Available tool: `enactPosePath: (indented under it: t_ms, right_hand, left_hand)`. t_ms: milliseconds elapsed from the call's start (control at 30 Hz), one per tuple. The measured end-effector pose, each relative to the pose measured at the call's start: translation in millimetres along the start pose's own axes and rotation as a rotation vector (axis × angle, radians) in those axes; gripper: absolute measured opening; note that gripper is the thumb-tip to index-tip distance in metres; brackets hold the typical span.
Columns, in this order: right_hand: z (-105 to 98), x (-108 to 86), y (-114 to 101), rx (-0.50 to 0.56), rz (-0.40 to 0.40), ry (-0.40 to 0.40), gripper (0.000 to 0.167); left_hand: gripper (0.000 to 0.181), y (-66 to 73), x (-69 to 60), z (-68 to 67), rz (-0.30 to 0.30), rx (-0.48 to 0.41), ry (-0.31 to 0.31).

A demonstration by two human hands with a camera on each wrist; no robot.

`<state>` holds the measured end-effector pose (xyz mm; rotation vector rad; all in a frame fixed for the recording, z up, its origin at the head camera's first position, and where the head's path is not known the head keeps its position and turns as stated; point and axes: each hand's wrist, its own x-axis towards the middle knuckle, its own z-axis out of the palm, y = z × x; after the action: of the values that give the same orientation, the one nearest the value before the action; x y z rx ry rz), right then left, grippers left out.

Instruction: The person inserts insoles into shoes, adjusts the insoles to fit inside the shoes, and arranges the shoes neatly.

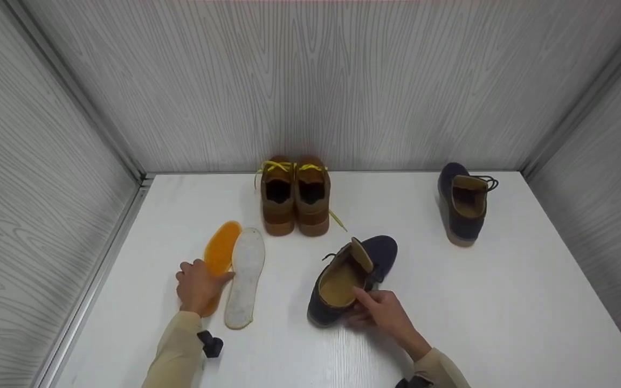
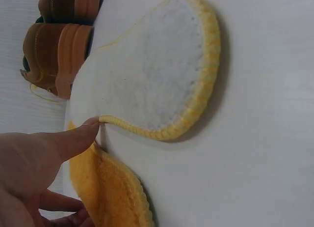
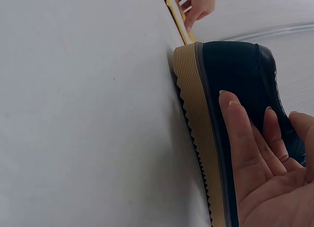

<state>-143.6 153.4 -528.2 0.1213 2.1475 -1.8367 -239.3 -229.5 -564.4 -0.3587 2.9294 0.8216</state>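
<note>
My left hand (image 1: 198,288) lies across the fuzzy orange insole (image 1: 222,248). Its fingers are at the insole's left edge, and the insole bends under the hand in the left wrist view. The thumb reaches over to touch the edge of a white insole (image 1: 246,277) with yellow stitched trim (image 2: 208,65), lying alongside. My right hand (image 1: 383,315) grips the side of a dark blue shoe (image 1: 324,310), thumb at the opening and fingers against the outer side. The shoe's tongue (image 1: 361,256) stands up. Its tan ridged sole (image 3: 196,104) shows in the right wrist view.
Two brown shoes (image 1: 313,215) with yellow laces stand side by side near the back wall. Another dark blue shoe (image 1: 464,215) stands at the back right. Grey wood-grain panels (image 1: 316,81) enclose the white table (image 1: 504,312) at the back and sides.
</note>
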Motion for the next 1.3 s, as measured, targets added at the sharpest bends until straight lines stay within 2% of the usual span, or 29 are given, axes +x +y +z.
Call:
enactPosePath:
  t_ms: [233, 400, 533, 633, 833, 1067, 1300]
  right_hand:
    - [1.1, 1.4, 1.0, -0.01, -0.015, 0.014, 0.044]
    - [0.9, 2.0, 1.9, 0.001, -0.018, 0.017, 0.044]
    - [-1.5, 12.5, 19.9, -0.005, -0.027, 0.028, 0.05]
    - [-3.4, 20.5, 33.8, -0.007, -0.023, 0.028, 0.053]
    - [-3.3, 14.8, 26.4, 0.015, -0.008, 0.009, 0.047]
    - [0.4, 2.1, 6.3, 0.021, -0.011, 0.023, 0.042]
    - [1.6, -1.8, 2.7, 0.014, -0.024, 0.03, 0.042]
  left_hand:
    - [0.069, -3.2, 1.5, -4.4, 0.003, -0.046, -0.032]
    - [0.063, -4.1, 2.1, -8.7, 0.018, -0.047, -0.086]
    - [0.057, -4.2, 2.4, -9.4, 0.008, -0.038, -0.132]
    - [0.056, -4.8, 2.2, -7.1, 0.027, -0.012, -0.114]
    - [0.063, -3.3, 0.3, -4.1, 0.094, 0.017, -0.03]
    - [0.045, 1.4, 2.5, -6.6, 0.046, 0.024, -0.056]
    - [0.037, -0.5, 6.5, -9.6, -0.029, -0.005, -0.086]
